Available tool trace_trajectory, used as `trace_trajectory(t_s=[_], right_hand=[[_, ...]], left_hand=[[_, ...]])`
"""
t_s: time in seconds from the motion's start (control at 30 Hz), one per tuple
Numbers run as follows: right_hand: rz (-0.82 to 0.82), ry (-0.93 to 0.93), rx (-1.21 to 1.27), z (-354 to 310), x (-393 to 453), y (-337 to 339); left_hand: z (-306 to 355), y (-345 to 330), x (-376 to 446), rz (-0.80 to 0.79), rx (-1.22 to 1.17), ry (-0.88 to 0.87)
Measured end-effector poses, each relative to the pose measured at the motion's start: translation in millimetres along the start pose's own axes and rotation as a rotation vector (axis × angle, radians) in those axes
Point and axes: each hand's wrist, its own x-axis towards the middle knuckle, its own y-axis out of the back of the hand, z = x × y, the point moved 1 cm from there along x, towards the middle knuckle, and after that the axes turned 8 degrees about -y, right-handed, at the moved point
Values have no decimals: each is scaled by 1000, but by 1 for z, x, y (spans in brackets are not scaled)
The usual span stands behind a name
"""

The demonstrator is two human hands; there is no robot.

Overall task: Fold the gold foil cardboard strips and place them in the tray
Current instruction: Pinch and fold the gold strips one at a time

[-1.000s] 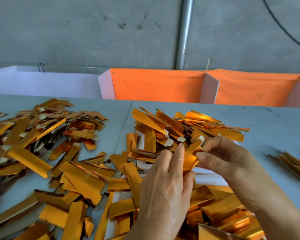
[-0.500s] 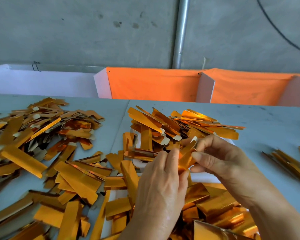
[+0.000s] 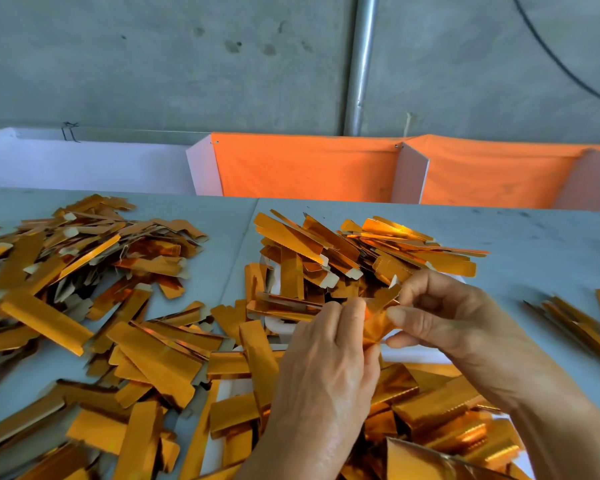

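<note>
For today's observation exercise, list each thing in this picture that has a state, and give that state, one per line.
Left hand: gripping the held strip.
Right hand: pinching the same strip.
Held strip: between both hands, bent, above the table.
Left pile: loose, scattered.
Centre pile: heaped, overlapping.

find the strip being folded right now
In the head view, the gold foil strip sits centre-right, pinched between the left hand and right hand, above the white tray.

A bare grey concrete wall rises beyond the work, stained in spots. A metal pipe runs down it, a black cable curving off right. Orange cloth and white panels edge the pale grey table.
</note>
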Motion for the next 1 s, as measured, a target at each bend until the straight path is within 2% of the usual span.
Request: trace_trajectory(t_s=[0.23,0.37,0.57,0.77,1.0], right_hand=[[-128,-123,-130,5,0,2],[-104,-154,-104,11,1,1],[-89,-126,-96,11,2,1],[-135,-95,-136,9,0,1],[-81,-44,-177,6,0,-1]], left_hand=[[-2,-1,-2,-45,10,-12],[-2,-2,-2,-49,14,-21],[-3,-1,0,-81,-5,-41],[-4,4,-1,-113,-126,-18],[-5,8,0,-140,-289,-56]])
